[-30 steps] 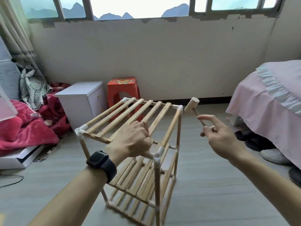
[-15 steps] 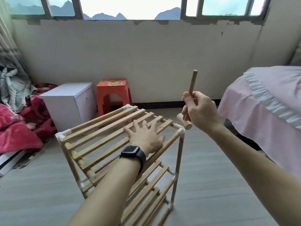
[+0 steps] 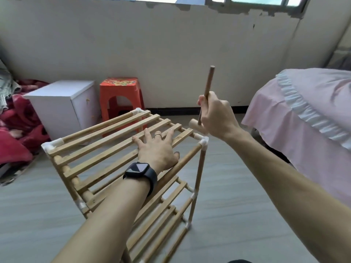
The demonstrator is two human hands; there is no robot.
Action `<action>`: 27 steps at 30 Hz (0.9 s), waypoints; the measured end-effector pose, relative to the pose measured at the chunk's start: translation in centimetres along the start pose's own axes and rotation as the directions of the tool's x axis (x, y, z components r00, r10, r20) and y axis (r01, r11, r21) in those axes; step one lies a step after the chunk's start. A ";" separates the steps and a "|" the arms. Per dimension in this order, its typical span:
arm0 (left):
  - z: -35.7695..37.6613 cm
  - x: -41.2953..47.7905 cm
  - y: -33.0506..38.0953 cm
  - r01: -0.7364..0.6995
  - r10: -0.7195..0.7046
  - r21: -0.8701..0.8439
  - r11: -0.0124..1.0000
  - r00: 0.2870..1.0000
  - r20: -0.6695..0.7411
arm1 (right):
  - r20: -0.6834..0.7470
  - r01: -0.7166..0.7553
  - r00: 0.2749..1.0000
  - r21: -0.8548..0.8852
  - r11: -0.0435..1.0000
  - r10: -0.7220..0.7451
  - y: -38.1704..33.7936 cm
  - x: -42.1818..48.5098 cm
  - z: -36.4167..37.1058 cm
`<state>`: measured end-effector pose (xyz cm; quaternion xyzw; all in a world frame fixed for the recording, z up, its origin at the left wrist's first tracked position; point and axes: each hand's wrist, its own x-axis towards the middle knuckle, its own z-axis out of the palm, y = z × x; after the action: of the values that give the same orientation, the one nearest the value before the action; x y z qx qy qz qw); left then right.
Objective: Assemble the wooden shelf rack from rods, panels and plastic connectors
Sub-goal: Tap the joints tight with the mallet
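The wooden shelf rack (image 3: 106,138) stands upright on the grey floor (image 3: 237,205) in the middle of the view, with slatted panels one above another and white plastic connectors at the corners. The left hand (image 3: 157,149), with a dark watch (image 3: 139,170) on its wrist and a ring (image 3: 158,135) on one finger, lies flat on the top panel with fingers straight and spread, near the right side rod. The right hand (image 3: 218,116) is held apart from it, raised above the rack's far right corner connector (image 3: 203,142), its fingers curled around the handle of a small wooden mallet (image 3: 208,84). The handle points up and the head hangs low, just above that corner. Behind the rack sit a red plastic stool (image 3: 120,92) and a white cabinet (image 3: 60,99); a bed (image 3: 303,114) with a pink cover is on the right.
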<state>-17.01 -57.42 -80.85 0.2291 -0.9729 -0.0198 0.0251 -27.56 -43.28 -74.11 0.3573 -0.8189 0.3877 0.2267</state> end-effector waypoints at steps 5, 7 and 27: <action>-0.1 -0.3 0.1 -0.010 0.010 -0.005 1.000 1.000 -0.010 | 0.080 -0.044 0.996 -0.078 0.996 0.051 0.2 -1.1 0.4; 0.0 -0.1 0.0 -0.012 0.012 -0.006 1.000 1.000 -0.013 | 0.000 -0.033 0.999 0.004 0.999 0.033 0.0 -0.5 0.0; -1.4 -1.3 -14.8 -0.223 0.221 0.022 0.975 0.943 -0.247 | 0.066 -0.361 0.922 0.497 0.789 0.381 2.2 -4.7 0.7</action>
<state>-9.18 -70.08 -80.20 0.1186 -0.9816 0.0087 0.1492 -26.34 -40.96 -78.62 0.2287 -0.7398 0.6298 0.0610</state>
